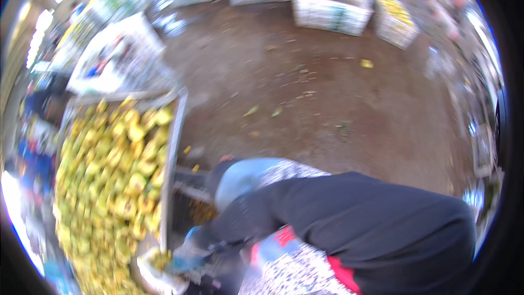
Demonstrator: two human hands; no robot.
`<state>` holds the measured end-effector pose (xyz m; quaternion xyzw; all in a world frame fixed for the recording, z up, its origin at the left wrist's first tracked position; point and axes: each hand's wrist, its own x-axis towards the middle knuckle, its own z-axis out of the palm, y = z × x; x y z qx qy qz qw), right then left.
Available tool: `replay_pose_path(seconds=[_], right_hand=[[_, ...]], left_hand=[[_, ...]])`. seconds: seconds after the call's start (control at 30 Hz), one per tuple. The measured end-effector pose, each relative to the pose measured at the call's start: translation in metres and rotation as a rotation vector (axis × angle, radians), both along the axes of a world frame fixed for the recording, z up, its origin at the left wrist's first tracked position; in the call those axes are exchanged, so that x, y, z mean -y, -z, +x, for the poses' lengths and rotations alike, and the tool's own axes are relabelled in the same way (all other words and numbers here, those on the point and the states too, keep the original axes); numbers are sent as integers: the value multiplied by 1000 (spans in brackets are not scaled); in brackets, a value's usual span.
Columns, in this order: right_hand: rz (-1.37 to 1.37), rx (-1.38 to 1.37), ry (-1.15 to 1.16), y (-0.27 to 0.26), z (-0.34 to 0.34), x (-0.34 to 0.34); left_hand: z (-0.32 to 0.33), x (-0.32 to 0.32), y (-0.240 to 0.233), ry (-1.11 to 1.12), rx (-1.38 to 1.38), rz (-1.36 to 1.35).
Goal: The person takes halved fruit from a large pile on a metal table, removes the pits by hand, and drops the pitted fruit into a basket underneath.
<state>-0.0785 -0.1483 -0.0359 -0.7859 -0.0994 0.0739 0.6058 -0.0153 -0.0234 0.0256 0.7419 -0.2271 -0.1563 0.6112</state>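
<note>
My right arm, in a black sleeve [335,213], reaches across to the lower left. At its end, my right hand [186,256] appears to wear a blue glove and is beside a white container [153,268]. Yellow-green pieces [159,257] show at that container, right by the fingers. Blur hides whether the fingers grip anything. Just beyond lies a large framed bin [174,139] heaped with yellow-green fruit pieces [123,159], some with brown middles. I cannot make out my left hand; it is out of view.
Below the bin's right side is a dark grated surface [184,200] with brownish scraps [202,211]. Leaf bits and litter are scattered on the brown floor [311,90]. White woven sacks [333,12] stand along the back, some with yellow contents. A white sack [123,57] adjoins the bin.
</note>
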Motion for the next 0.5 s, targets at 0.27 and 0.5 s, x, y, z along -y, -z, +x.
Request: replay_pose_path(seconds=[0.27, 0.5], right_hand=[[384, -83, 100, -4, -3, -25], [375, -20, 237, 23, 8, -50]], left_hand=[[25, 12, 40, -231, 18, -473], [36, -1, 36, -293, -317, -683]])
